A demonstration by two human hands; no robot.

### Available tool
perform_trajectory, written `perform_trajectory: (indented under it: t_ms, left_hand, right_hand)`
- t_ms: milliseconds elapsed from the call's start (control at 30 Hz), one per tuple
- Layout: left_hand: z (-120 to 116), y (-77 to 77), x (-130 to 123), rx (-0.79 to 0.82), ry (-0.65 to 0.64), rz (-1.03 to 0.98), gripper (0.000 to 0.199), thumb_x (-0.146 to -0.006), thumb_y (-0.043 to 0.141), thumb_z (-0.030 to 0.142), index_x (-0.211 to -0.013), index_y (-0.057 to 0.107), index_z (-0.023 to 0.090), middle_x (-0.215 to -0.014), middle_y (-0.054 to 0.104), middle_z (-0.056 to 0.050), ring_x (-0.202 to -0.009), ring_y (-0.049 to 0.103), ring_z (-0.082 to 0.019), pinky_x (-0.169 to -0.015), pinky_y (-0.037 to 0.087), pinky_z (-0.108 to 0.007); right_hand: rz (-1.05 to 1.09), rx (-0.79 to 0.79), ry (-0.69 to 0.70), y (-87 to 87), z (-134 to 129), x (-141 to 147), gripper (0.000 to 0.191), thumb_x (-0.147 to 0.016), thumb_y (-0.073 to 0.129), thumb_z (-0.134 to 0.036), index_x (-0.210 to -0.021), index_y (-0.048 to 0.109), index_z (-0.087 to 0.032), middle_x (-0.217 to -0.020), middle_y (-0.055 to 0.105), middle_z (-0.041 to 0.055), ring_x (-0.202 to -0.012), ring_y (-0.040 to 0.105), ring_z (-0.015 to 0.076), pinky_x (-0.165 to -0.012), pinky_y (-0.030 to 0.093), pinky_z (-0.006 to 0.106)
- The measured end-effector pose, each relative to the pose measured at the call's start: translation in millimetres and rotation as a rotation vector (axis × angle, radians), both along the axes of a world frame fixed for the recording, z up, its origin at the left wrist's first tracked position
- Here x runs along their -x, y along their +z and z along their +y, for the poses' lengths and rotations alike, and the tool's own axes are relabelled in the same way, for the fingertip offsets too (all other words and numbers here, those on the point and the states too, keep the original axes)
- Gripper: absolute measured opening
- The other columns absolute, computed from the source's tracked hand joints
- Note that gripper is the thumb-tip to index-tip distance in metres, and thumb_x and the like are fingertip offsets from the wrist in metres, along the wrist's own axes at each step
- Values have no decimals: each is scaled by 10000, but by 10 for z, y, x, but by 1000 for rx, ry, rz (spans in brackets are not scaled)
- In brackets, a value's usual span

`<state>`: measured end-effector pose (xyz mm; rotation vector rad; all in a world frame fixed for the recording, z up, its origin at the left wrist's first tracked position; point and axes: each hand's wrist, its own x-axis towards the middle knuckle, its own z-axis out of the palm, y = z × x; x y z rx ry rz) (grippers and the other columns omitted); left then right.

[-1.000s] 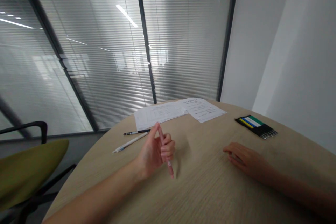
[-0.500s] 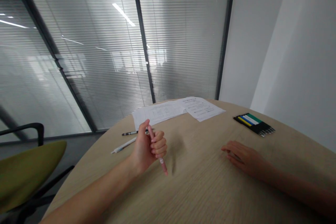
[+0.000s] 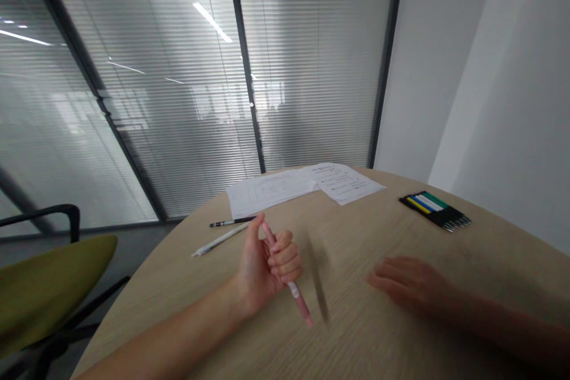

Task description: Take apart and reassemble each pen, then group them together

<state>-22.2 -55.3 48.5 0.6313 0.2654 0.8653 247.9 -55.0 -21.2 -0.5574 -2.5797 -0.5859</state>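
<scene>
My left hand [image 3: 262, 270] is closed in a fist around a pink pen [image 3: 301, 306], a little above the table. The pen slants, one end at my thumb and the other pointing down to the right, its shadow beside it. To the right, my right hand [image 3: 407, 285] is palm down at the tabletop with its fingers stretched out, slightly blurred and holding nothing. Beyond my left hand lie a white pen [image 3: 218, 241] and a black pen [image 3: 229, 222], whose right ends reach close behind my thumb.
Printed paper sheets [image 3: 271, 192] lie at the far side of the round wooden table [image 3: 356, 338]. Several pens with coloured barrels [image 3: 431, 209] are lined up side by side at the right. A green chair [image 3: 53, 285] stands left of the table, before glass with blinds.
My left hand has moved right and nearer to me with the pink pen, and more of the pen shows below the fist. My right hand has shifted slightly nearer and flattened.
</scene>
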Motion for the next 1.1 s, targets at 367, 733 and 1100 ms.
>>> perform_trajectory:
  t_ms: [367,733,1100]
  left_hand:
    - [-187,-195,-182,78,-281,17,676,-734,83,694,-399,336,165,-318,226,62,-283,162,-50,-313,192,-166]
    - [-148,-309,-170,-226,104,531,543,-712,446,608,-1019,518,166,-997,542,-85,-936,484,-214,-819,344,-344]
    - [-464,-40,-176,-841,30,846,437,-792,455,451,-1154,474,208,-1201,483,-81,-1145,367,-248,-962,225,-401]
  right_hand:
    - [-19,-168,281,264,-435,899,250,-796,511,-199,-1044,540,-211,-683,573,-38,-522,448,101,-430,251,265]
    - [306,-212,248,553,-367,791,175,-854,401,-184,-867,567,-132,-664,625,7,-560,510,112,-504,338,260]
    - [667,703,-106,731,-291,801,101,-745,519,-169,-644,515,-179,-577,453,-41,-507,416,76,-467,329,183]
